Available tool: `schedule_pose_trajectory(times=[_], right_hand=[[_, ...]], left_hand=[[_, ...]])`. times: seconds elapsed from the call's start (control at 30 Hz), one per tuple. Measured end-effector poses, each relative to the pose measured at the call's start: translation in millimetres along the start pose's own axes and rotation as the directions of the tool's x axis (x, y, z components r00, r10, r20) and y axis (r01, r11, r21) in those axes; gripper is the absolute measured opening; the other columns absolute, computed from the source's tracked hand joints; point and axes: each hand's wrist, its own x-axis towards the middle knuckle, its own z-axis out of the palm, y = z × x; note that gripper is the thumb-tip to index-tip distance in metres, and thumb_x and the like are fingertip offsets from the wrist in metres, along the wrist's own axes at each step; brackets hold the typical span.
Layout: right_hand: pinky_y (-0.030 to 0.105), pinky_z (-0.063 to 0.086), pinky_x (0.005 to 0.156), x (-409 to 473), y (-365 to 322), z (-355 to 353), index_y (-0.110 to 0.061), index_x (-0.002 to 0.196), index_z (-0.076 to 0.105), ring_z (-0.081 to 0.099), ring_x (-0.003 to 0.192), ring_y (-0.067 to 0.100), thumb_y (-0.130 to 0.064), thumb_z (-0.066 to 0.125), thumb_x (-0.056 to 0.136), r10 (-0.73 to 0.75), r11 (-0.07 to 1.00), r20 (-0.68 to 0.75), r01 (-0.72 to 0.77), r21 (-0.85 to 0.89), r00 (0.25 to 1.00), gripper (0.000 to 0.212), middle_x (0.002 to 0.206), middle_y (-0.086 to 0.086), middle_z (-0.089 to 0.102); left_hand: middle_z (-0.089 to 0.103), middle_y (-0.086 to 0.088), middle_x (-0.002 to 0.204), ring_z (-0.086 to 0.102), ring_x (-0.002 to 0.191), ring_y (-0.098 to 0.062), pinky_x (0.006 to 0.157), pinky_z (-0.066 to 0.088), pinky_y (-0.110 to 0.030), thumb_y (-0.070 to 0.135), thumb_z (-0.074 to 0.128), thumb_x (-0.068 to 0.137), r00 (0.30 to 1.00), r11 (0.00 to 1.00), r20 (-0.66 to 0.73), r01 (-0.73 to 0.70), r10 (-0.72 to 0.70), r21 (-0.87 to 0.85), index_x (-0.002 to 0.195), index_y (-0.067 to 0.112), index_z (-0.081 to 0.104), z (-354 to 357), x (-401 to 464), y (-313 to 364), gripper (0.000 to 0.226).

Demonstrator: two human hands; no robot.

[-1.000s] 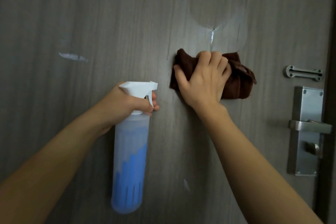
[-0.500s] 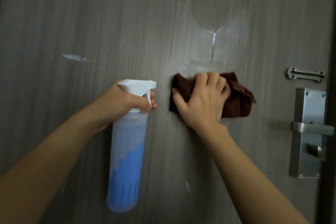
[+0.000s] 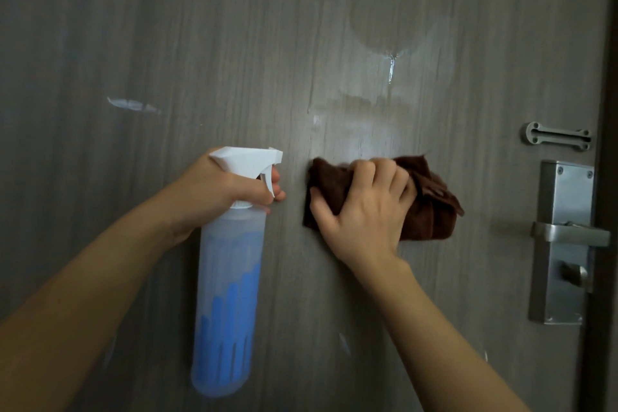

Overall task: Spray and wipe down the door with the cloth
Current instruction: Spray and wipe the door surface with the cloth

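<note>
Pressing a bunched dark brown cloth [image 3: 431, 211] against the grey wood-grain door [image 3: 167, 27], the right hand [image 3: 364, 211] lies over the cloth's left half with its fingers curled round the top fold and its thumb spread at the lower left edge. Just beside it, the left hand [image 3: 217, 191] grips the neck of a translucent plastic spray bottle [image 3: 227, 298] with a white trigger head and blue liquid, hanging upright. Wet streaks [image 3: 390, 68] shine above the cloth, and a brushed metal lever handle [image 3: 568, 234] sits to the right.
</note>
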Motion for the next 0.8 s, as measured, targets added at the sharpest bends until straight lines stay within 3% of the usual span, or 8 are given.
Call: schedule_pose_trajectory(times=[0.1, 0.2, 0.47, 0.8], right_hand=[[0.049, 0.035, 0.088, -7.5, 0.3, -1.9, -0.013, 0.094, 0.051, 0.043, 0.094, 0.030, -0.062, 0.054, 0.075, -0.006, 1.000, 0.011, 0.006, -0.003, 1.000, 0.052, 0.098, 0.009, 0.049], [0.050, 0.034, 0.088, 19.0, -5.2, -0.5, -0.013, 0.094, 0.050, 0.043, 0.093, 0.031, -0.063, 0.052, 0.075, -0.019, 1.000, -0.001, 0.019, -0.019, 1.000, 0.054, 0.099, 0.011, 0.049], [0.047, 0.033, 0.095, 117.7, -21.7, 9.3, -0.012, 0.104, 0.052, 0.046, 0.103, 0.033, -0.064, 0.048, 0.078, 0.043, 0.998, -0.031, -0.045, -0.040, 0.999, 0.058, 0.110, 0.011, 0.050], [0.046, 0.032, 0.087, -9.6, -12.6, -0.2, -0.012, 0.094, 0.051, 0.044, 0.094, 0.031, -0.061, 0.055, 0.075, -0.005, 1.000, -0.004, 0.005, 0.017, 1.000, 0.053, 0.099, 0.011, 0.049]], left_hand=[[0.070, -0.010, 0.083, 0.073, 0.094, -0.032, 0.081, 0.059, -0.037, 0.010, 0.076, 0.045, 1.000, 1.000, 0.016, 0.004, -0.004, -0.015, 0.084, 0.002, 0.069, -1.4, -1.7, 0.6, 0.041], [0.070, -0.009, 0.082, 0.072, 0.094, -0.033, 0.085, 0.058, -0.042, 0.020, 0.075, 0.041, 1.000, 1.000, 0.002, -0.014, 0.014, 0.006, 0.080, 0.005, 0.070, -6.4, -3.9, 2.5, 0.042], [0.067, -0.009, 0.083, 0.071, 0.094, -0.032, 0.086, 0.057, -0.043, 0.001, 0.067, 0.057, 1.000, 0.999, 0.000, -0.013, 0.013, 0.032, 0.079, 0.004, 0.067, -10.6, -5.1, 6.1, 0.023], [0.070, -0.007, 0.082, 0.073, 0.092, -0.031, 0.079, 0.059, -0.034, 0.004, 0.068, 0.056, 1.000, 1.000, -0.013, -0.020, 0.019, -0.015, 0.090, -0.012, 0.063, -19.2, -3.7, 7.7, 0.038]])
